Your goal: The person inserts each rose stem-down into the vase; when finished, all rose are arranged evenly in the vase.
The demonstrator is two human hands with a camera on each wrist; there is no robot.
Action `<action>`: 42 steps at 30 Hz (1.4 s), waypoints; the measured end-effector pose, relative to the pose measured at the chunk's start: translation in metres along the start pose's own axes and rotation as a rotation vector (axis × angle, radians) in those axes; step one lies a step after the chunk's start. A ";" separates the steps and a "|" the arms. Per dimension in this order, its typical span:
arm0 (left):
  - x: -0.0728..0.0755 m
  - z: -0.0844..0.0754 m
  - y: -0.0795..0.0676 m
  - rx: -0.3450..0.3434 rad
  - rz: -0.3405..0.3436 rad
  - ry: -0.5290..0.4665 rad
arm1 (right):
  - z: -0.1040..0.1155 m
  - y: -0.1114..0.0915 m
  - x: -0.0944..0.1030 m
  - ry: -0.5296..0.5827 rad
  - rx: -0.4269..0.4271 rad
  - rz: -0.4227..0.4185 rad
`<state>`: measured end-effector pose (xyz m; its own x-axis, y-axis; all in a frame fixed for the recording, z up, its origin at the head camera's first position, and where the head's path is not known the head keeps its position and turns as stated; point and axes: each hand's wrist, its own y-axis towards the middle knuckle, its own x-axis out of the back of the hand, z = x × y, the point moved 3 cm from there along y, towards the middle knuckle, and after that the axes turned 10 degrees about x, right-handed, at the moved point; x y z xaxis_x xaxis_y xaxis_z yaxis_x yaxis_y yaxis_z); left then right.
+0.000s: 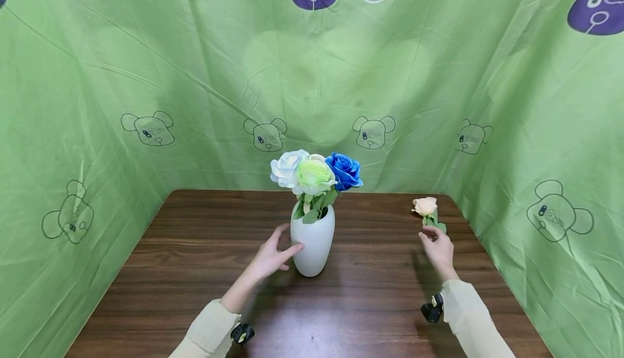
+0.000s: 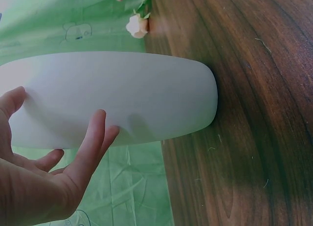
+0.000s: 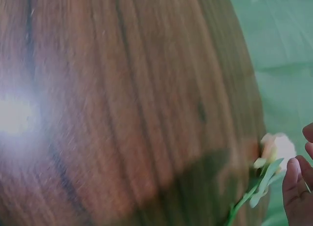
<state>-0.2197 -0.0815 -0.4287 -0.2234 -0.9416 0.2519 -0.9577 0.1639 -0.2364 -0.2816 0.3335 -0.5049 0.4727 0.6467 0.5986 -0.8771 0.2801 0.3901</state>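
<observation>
A white vase (image 1: 313,241) stands upright mid-table, holding a light-blue rose (image 1: 288,168), a pale-green rose (image 1: 314,176) and a blue rose (image 1: 344,171); part of another pale bloom shows behind. My left hand (image 1: 273,252) is at the vase's left side with spread fingers, thumb at its front. In the left wrist view, several fingertips overlap the vase wall (image 2: 122,94). On the right, a pale peach rose (image 1: 425,206) with green leaves lies near the table's back. My right hand (image 1: 439,247) reaches over its stem end, thumb and fingers apart beside the leaves (image 3: 268,179) in the right wrist view.
The dark wooden table (image 1: 195,249) ends at a back edge just behind the peach rose. Green printed cloth (image 1: 312,76) hangs behind and on both sides. Black wrist cameras (image 1: 433,309) sit at both sleeves.
</observation>
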 end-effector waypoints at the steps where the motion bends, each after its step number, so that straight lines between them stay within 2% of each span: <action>1: 0.000 -0.004 -0.003 0.000 0.001 0.003 | -0.004 -0.001 0.001 -0.014 -0.022 0.013; 4: 0.000 -0.011 -0.009 0.009 0.001 0.015 | -0.016 -0.004 0.005 -0.044 -0.093 0.050; 7: 0.000 -0.010 -0.009 0.008 0.002 0.013 | -0.027 -0.009 0.008 -0.050 -0.143 0.082; 9: 0.000 -0.007 -0.006 -0.002 0.004 0.008 | -0.034 -0.012 0.010 -0.054 -0.174 0.087; 14: 0.000 0.013 0.011 0.004 -0.005 -0.001 | -0.046 -0.018 0.013 -0.085 -0.246 0.106; 17: 0.000 0.023 0.019 0.015 -0.011 0.007 | -0.050 -0.021 0.013 -0.098 -0.283 0.135; 22: 0.000 0.025 0.020 0.022 -0.011 0.010 | -0.051 -0.026 0.010 -0.132 -0.316 0.181; 30: -0.001 0.024 0.019 0.027 -0.002 0.009 | -0.053 -0.030 0.005 -0.171 -0.355 0.145; 34: -0.001 0.024 0.019 0.026 0.004 0.005 | -0.054 -0.031 0.005 -0.188 -0.391 0.157; 42: -0.001 0.024 0.019 0.033 0.003 0.012 | -0.047 -0.029 0.006 -0.186 -0.374 0.354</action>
<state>-0.2333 -0.0846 -0.4557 -0.2288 -0.9374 0.2627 -0.9505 0.1568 -0.2684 -0.2570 0.3629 -0.5458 0.1202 0.6203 0.7751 -0.9397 0.3229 -0.1128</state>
